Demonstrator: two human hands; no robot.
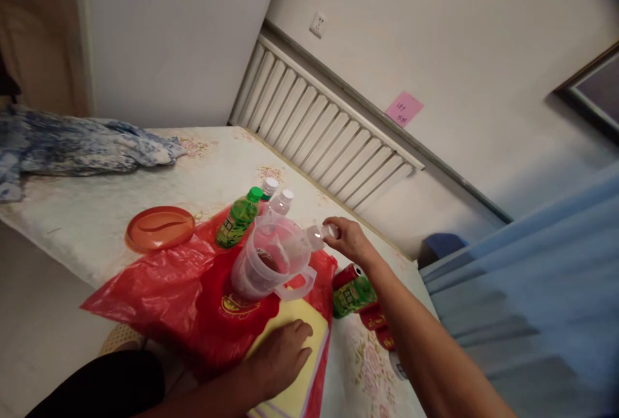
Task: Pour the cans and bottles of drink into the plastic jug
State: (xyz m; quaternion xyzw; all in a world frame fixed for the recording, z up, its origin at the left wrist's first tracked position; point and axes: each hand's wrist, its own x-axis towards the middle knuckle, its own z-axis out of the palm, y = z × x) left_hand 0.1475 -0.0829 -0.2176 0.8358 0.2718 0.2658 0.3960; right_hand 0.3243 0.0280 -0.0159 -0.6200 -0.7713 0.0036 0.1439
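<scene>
My right hand [349, 238] pinches a white bottle cap [331, 231] at the top of a clear bottle [315, 237]. Most of that bottle is hidden behind the pitcher, and I cannot tell if the cap is on it or apart. The translucent plastic pitcher [251, 273] stands upright on a red scalloped mat [213, 321], with dark liquid inside. My left hand [285, 357] lies on a yellow pad of paper [304, 321], its fingers loosely bent and apart, holding nothing. Left of the pitcher stands a green-capped green drink bottle [236, 219].
Two white-capped bottles [279, 202] stand behind the pitcher. An orange lid [159, 228] lies at left by a red plastic bag [145, 282]. Under my right forearm are a green bottle [353, 295] and several red cans [371, 318]. Bunched blue-white cloth [91, 146] lies at far left.
</scene>
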